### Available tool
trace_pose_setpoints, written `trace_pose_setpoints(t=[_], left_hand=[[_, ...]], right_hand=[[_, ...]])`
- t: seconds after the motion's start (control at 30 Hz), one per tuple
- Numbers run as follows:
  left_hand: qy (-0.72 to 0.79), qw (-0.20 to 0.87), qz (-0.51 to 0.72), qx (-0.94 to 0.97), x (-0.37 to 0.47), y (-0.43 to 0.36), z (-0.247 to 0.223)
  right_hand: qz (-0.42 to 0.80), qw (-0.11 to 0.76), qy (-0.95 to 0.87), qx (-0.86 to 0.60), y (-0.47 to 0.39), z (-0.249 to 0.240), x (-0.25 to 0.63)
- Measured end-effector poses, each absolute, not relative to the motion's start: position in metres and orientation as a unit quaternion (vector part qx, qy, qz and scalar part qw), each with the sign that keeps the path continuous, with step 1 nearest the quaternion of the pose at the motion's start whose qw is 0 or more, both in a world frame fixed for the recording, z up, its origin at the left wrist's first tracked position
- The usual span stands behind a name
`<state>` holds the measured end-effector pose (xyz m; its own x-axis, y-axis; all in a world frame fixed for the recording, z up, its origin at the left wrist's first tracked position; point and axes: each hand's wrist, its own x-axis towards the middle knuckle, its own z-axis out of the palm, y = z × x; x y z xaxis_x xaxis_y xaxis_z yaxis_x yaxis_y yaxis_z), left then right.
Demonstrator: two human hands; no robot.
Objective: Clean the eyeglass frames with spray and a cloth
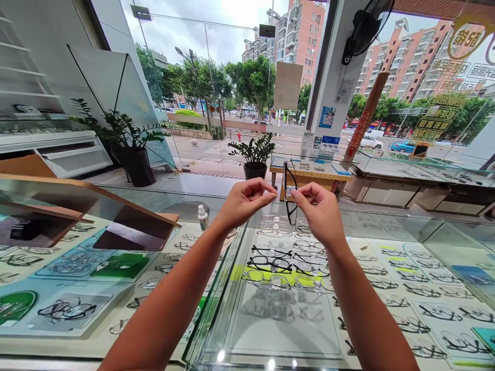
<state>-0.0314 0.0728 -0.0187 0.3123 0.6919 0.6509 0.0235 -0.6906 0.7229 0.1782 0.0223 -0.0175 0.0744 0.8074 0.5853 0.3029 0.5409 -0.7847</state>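
Note:
Both arms reach forward over a glass display counter point(247, 355). My right hand point(320, 208) pinches a pair of dark-framed eyeglasses point(286, 198), which is turned on edge in the air. A small clear or pale piece shows at my right fingertips against the glasses. Just left of the glasses, my left hand point(249, 201) has thumb and forefinger pressed together in a pinch. Whether anything is between those fingers cannot be seen. Beneath the hands, rows of eyeglasses point(270, 264) lie inside the counter.
A tilted wood-edged mirror point(135, 219) stands on the left counter near a small white bottle point(203, 217). More eyeglasses point(439, 313) fill the right-hand case. Beyond are potted plants point(255, 167), a low display table point(309, 172) and tall shop windows.

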Motion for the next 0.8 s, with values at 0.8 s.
trace_pose_setpoints(t=[0.8], left_hand=[[0.301,0.346,0.535,0.710,-0.022,0.066,-0.020]], right_hand=[[0.127,0.604,-0.665,-0.420,0.027,-0.022,0.173]])
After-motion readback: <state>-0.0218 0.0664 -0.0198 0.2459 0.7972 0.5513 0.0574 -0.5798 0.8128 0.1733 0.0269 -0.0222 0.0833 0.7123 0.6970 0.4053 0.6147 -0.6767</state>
